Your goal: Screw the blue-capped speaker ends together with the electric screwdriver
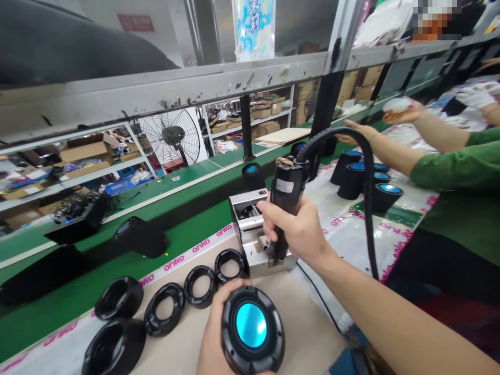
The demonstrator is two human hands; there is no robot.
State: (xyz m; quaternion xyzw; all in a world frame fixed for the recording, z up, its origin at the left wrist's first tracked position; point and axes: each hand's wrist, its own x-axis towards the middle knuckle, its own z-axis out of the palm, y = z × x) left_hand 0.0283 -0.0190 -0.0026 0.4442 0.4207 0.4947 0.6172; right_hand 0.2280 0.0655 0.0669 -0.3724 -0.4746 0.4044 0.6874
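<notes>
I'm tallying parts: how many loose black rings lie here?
5: one ring beside the metal device, a second ring and third ring leftward, a rear ring and front ring farthest left. More may be hidden.

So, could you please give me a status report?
Left hand holding round black piece, blue centre showing. Right hand gripping black tool, clear of piece. Metal box just behind tool.

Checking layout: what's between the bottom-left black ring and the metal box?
Head view: three black rings sit in a slanting row between the bottom-left ring and the metal box.
</notes>
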